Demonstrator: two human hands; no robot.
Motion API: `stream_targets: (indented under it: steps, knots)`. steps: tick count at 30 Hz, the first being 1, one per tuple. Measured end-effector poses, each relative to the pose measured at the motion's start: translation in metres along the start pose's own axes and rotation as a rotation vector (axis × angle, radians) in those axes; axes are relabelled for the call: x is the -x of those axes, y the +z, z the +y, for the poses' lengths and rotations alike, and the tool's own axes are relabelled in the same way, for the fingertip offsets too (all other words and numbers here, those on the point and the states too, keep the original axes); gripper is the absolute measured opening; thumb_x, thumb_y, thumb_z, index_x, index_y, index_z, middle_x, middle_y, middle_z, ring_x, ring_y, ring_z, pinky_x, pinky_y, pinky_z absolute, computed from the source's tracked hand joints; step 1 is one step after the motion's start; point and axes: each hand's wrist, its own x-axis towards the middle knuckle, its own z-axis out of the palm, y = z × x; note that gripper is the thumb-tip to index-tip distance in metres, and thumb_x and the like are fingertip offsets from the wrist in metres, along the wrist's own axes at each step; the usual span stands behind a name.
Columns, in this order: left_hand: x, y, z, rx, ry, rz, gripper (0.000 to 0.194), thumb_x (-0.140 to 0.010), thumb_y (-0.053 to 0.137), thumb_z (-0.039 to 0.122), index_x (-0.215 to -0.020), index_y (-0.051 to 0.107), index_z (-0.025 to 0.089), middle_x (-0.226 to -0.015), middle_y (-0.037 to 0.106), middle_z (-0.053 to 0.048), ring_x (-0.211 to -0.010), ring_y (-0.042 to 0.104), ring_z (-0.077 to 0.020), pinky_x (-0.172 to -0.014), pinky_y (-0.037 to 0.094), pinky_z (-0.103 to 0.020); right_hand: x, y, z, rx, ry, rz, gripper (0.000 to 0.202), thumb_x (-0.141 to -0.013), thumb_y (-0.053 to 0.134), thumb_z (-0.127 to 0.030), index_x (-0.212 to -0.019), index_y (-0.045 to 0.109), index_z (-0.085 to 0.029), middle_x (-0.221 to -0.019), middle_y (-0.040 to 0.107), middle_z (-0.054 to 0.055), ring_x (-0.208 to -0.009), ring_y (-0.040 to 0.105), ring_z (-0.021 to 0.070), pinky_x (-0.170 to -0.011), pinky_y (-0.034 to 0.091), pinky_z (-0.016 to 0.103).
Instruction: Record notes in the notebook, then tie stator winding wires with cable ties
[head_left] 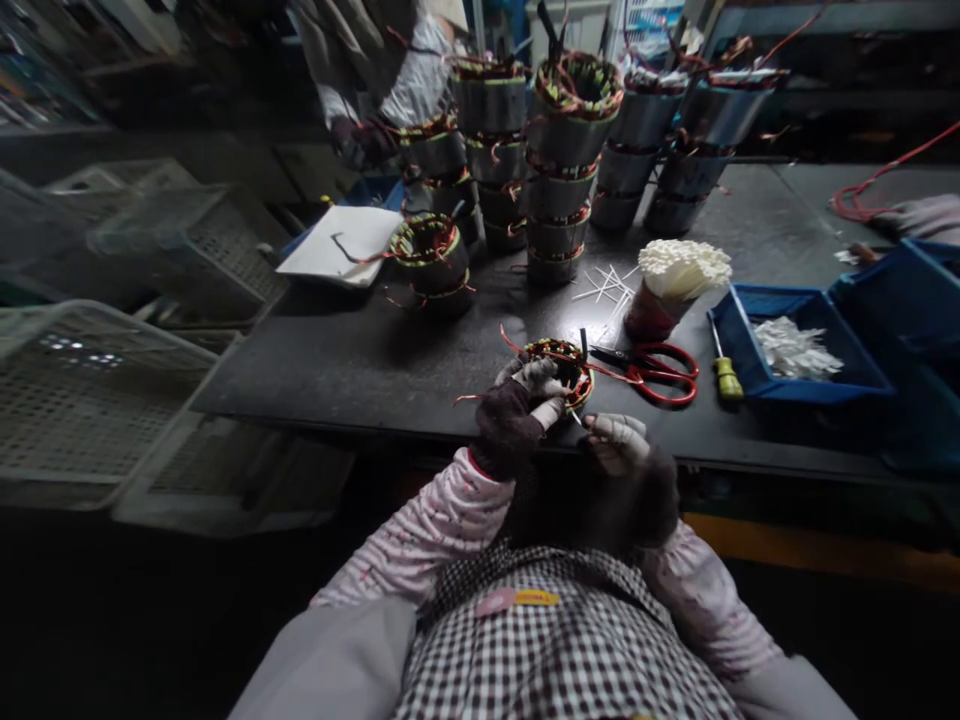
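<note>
A wire-wound ring-shaped part [579, 385] with red and yellow-green strands lies at the table's front edge. My left hand [525, 405], in a dark glove with wrapped fingertips, is closed on its near left rim. Just right of the part, my right hand [619, 442] has its fingertips pressed together by a small white strip [575, 416] that sticks out from the rim; whether the fingers grip it is too small to tell. Red-handled scissors [664, 374] lie beside the part, a red wire across them.
Stacked wound metal cylinders [559, 190] stand behind. A cup of white sticks [660, 300], a screwdriver [726, 375] and a blue bin [817, 390] are at right. White paper [337, 243] lies back left; plastic crates [97, 400] sit left. Another person's gloved hand [364, 143] is behind.
</note>
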Motion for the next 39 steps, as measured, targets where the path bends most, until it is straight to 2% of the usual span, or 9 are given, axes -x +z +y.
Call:
stream_targets:
  steps: [2, 6, 9, 12, 17, 22, 26, 35, 39]
  knots:
    - [0.001, 0.003, 0.002, 0.118, -0.043, 0.052, 0.019, -0.095, 0.075, 0.030, -0.110, 0.080, 0.018, -0.110, 0.081, -0.008, -0.105, 0.077, -0.0236, -0.099, 0.065, -0.044, -0.016, 0.002, -0.004, -0.066, 0.039, 0.025, 0.025, -0.096, 0.077, -0.033, -0.119, 0.078, -0.024, -0.106, 0.078, 0.008, -0.093, 0.076, 0.0218, -0.084, 0.067, 0.037]
    - [-0.003, -0.001, 0.004, 0.099, 0.048, 0.004, 0.011, -0.089, 0.076, 0.030, -0.093, 0.082, 0.022, -0.098, 0.082, -0.003, -0.098, 0.076, -0.0235, -0.106, 0.060, -0.050, -0.033, -0.002, -0.012, -0.193, 0.191, -0.034, 0.021, -0.091, 0.084, -0.038, -0.102, 0.075, -0.022, -0.095, 0.078, 0.004, -0.088, 0.075, 0.0197, -0.082, 0.066, 0.033]
    - [-0.006, -0.006, 0.006, 0.097, 0.084, -0.018, 0.010, -0.089, 0.075, 0.028, -0.094, 0.082, 0.022, -0.096, 0.082, -0.002, -0.096, 0.076, -0.0226, -0.115, 0.054, -0.052, -0.037, -0.006, -0.018, -0.101, 0.077, -0.126, 0.014, -0.098, 0.074, -0.032, -0.108, 0.077, -0.023, -0.104, 0.079, 0.005, -0.098, 0.075, 0.0193, -0.092, 0.064, 0.034]
    - [-0.007, -0.008, 0.008, 0.079, 0.081, -0.025, 0.010, -0.090, 0.075, 0.028, -0.094, 0.083, 0.024, -0.097, 0.082, -0.001, -0.096, 0.076, -0.0225, -0.112, 0.056, -0.052, -0.042, -0.003, -0.021, 0.002, -0.061, -0.139, 0.014, -0.100, 0.069, -0.027, -0.110, 0.078, -0.023, -0.106, 0.079, 0.005, -0.099, 0.075, 0.0188, -0.094, 0.063, 0.034]
    - [-0.005, -0.008, 0.011, 0.076, 0.064, -0.044, 0.010, -0.091, 0.075, 0.027, -0.096, 0.083, 0.023, -0.100, 0.082, -0.002, -0.100, 0.076, -0.0226, -0.104, 0.060, -0.050, -0.046, 0.003, -0.024, 0.026, 0.004, -0.061, 0.010, -0.095, 0.073, -0.029, -0.100, 0.079, -0.022, -0.096, 0.079, 0.003, -0.087, 0.076, 0.0188, -0.081, 0.065, 0.032]
    - [-0.005, -0.006, 0.008, 0.041, 0.072, -0.033, 0.010, -0.091, 0.075, 0.026, -0.097, 0.082, 0.023, -0.102, 0.082, -0.002, -0.102, 0.076, -0.0227, -0.110, 0.058, -0.051, -0.043, 0.002, -0.026, 0.052, -0.082, -0.075, 0.010, -0.096, 0.072, -0.027, -0.102, 0.077, -0.022, -0.095, 0.079, 0.004, -0.087, 0.075, 0.0190, -0.081, 0.065, 0.033]
    - [-0.006, -0.009, 0.007, 0.037, 0.090, -0.057, 0.011, -0.090, 0.074, 0.028, -0.097, 0.082, 0.024, -0.101, 0.082, -0.002, -0.101, 0.077, -0.0233, -0.118, 0.052, -0.054, -0.045, 0.006, -0.016, 0.065, 0.004, -0.104, 0.014, -0.099, 0.070, -0.031, -0.105, 0.078, -0.022, -0.097, 0.079, 0.004, -0.087, 0.076, 0.0186, -0.080, 0.065, 0.032]
    - [-0.009, -0.018, 0.018, 0.121, 0.047, -0.157, 0.018, -0.098, 0.072, 0.039, -0.101, 0.083, 0.025, -0.101, 0.082, -0.003, -0.102, 0.075, -0.0226, -0.106, 0.057, -0.047, -0.055, -0.006, -0.014, 0.430, -0.490, -0.104, 0.016, -0.102, 0.067, -0.022, -0.112, 0.078, -0.020, -0.115, 0.075, 0.011, -0.104, 0.074, 0.0227, -0.087, 0.065, 0.037]
    - [-0.010, -0.017, 0.016, 0.109, 0.101, -0.140, 0.015, -0.097, 0.073, 0.034, -0.103, 0.083, 0.025, -0.100, 0.082, -0.002, -0.099, 0.075, -0.0219, -0.107, 0.057, -0.046, -0.065, -0.007, -0.002, 0.407, -0.515, -0.123, 0.022, -0.101, 0.068, -0.024, -0.120, 0.079, -0.023, -0.125, 0.073, 0.012, -0.116, 0.072, 0.0248, -0.097, 0.065, 0.042]
